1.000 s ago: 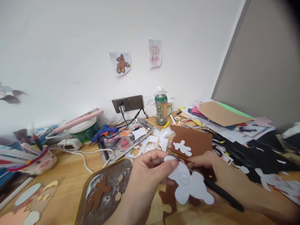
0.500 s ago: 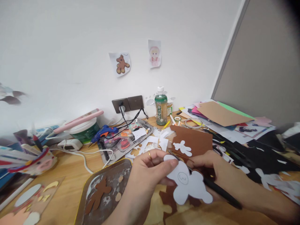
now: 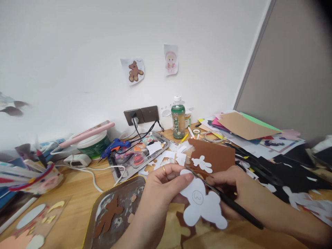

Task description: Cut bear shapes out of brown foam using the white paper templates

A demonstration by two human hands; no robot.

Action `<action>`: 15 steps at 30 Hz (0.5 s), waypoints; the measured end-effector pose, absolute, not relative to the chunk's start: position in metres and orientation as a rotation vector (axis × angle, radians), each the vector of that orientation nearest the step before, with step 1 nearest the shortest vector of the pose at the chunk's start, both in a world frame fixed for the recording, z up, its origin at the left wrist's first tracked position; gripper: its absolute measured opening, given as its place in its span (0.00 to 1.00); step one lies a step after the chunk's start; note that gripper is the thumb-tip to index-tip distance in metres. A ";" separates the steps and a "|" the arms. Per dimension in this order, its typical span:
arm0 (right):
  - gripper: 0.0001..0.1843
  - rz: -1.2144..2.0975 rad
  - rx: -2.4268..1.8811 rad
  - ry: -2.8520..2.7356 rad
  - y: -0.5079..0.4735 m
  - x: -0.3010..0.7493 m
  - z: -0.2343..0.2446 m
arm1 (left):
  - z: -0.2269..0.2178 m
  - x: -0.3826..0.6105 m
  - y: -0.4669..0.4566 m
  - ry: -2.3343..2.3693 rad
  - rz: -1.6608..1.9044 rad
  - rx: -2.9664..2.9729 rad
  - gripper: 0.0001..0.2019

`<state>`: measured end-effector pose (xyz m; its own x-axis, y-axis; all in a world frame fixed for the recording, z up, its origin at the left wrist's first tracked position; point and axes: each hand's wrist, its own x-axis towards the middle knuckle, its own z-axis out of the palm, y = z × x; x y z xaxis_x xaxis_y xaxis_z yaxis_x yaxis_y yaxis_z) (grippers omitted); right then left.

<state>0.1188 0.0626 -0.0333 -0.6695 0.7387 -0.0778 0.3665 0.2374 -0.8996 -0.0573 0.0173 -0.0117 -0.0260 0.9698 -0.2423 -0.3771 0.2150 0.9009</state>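
My left hand point(image 3: 172, 185) pinches the top of a white bear-shaped paper cutout point(image 3: 204, 204), marked with a circled 3, between thumb and fingers. My right hand point(image 3: 230, 190) grips a slim black-handled tool point(image 3: 241, 207); its narrow dark tip lies along the upper edge of the cutout, close to my left thumb. Whether the tool is a knife or scissors I cannot tell, since the fingers partly cover it. Just beyond my hands, a smaller white bear-shaped cutout point(image 3: 202, 164) lies on a brown sheet point(image 3: 218, 152).
A tray point(image 3: 89, 214) at left holds a brown bear shape point(image 3: 110, 211). Behind it are a blue glue gun point(image 3: 115, 147), cables and paper scraps point(image 3: 178, 154). A bottle point(image 3: 178, 119) stands by the wall. Coloured sheets point(image 3: 249, 124) and black paper point(image 3: 282, 176) lie at right.
The bear cutout has turned slightly and shifted left and down in my left hand. The tool has moved a little too, with more of it showing above the cutout's edge.
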 end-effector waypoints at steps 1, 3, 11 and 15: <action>0.05 1.400 -1.017 -2.155 0.063 0.119 -0.034 | -0.012 -0.057 0.018 1.078 1.247 0.721 0.07; 0.05 1.397 -1.013 -2.161 0.064 0.119 -0.036 | -0.013 -0.058 0.018 1.068 1.248 0.721 0.06; 0.06 1.358 -1.004 -2.226 0.061 0.117 -0.026 | -0.016 -0.059 0.020 1.079 1.182 0.741 0.07; 0.06 1.377 -1.016 -2.210 0.059 0.116 -0.026 | -0.015 -0.058 0.020 1.086 1.176 0.726 0.07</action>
